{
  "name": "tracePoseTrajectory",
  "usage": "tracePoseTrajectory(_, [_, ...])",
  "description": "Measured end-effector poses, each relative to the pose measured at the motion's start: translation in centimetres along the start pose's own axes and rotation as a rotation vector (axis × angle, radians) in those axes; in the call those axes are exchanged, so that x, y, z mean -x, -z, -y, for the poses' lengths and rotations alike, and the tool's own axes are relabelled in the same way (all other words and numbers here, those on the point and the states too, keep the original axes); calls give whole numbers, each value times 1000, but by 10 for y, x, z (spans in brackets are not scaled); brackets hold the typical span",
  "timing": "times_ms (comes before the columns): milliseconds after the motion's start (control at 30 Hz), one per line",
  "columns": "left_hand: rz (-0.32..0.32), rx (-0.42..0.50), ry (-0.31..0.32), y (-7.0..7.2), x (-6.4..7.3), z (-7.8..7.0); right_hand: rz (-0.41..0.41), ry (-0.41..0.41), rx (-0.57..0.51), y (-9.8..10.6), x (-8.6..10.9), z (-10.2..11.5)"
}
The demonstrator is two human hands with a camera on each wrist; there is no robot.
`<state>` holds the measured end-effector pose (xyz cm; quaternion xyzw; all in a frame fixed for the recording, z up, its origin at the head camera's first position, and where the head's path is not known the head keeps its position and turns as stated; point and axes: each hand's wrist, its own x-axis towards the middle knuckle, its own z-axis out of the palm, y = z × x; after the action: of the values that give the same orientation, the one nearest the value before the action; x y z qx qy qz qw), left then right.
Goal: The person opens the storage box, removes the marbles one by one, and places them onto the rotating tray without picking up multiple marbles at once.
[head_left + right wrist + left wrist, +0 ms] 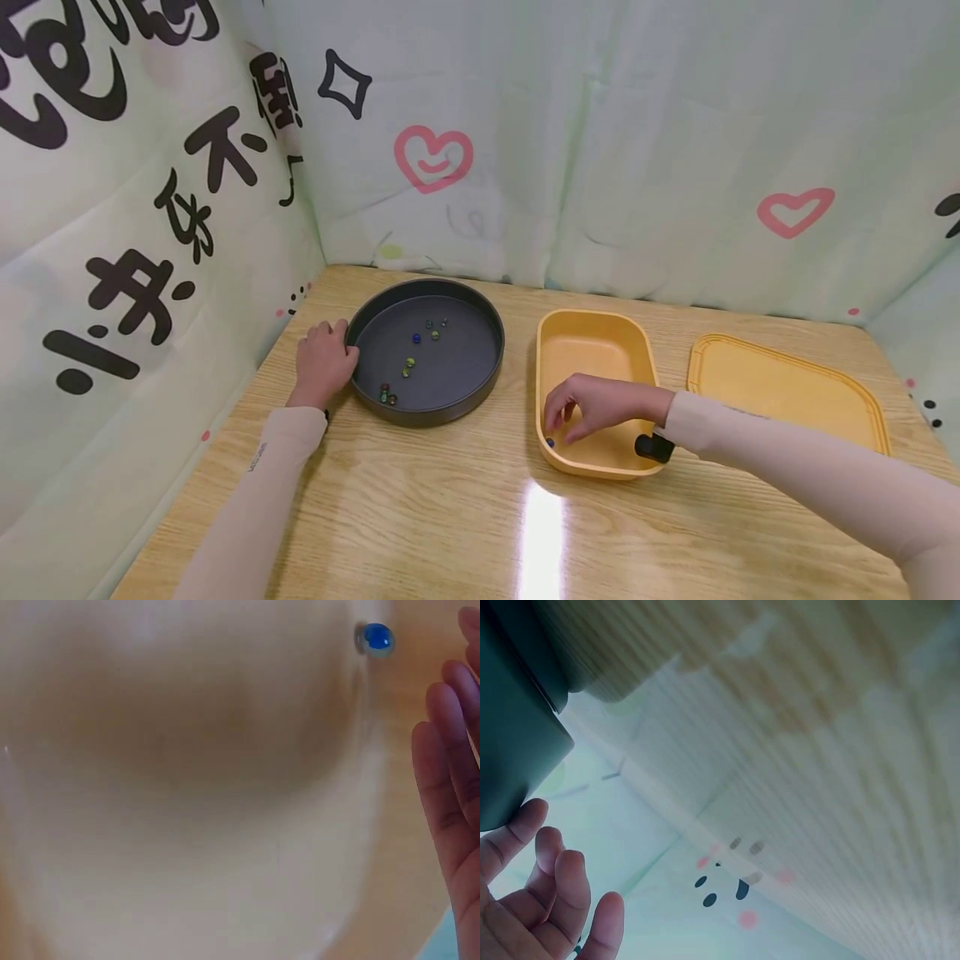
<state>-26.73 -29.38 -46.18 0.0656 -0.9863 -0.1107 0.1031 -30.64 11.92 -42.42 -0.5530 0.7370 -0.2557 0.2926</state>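
My left hand (324,360) is at the left side of a round black pan (468,392), its thumb at the rim and a fingertip (532,814) against the wall in the left wrist view. The other fingers are loosely bent. Several small glass marbles (410,362) lie scattered on the pan's floor. My right hand (600,406) reaches down into an orange-yellow plastic box (592,342), fingers spread apart. A blue marble (378,636) lies by the box's near left corner; the right fingers are close to it with a gap between.
A flat orange-yellow lid (780,387) lies on the wooden table (420,508) to the right of the box. Printed fabric curtains (525,167) stand along the back and both sides.
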Motion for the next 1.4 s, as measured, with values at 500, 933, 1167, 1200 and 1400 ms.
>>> tracePoseTrajectory(500, [1,9,9,-1,-1,0,77,8,87,-9,-12,-5])
tracePoseTrajectory(933, [-11,5,2,-3,-2,2,94,9,71,-14,-14,-10])
tracePoseTrajectory(1167, [-3,6,8,-3,-3,2,143,23,80,-19,-16,-12])
tracePoseTrajectory(1200, [-3,5,7,-3,-3,2,144,25,85,-20,-17,-13])
tracePoseTrajectory(1400, [-6,3,4,-3,-2,1,148,38,90,-23,-17,-14])
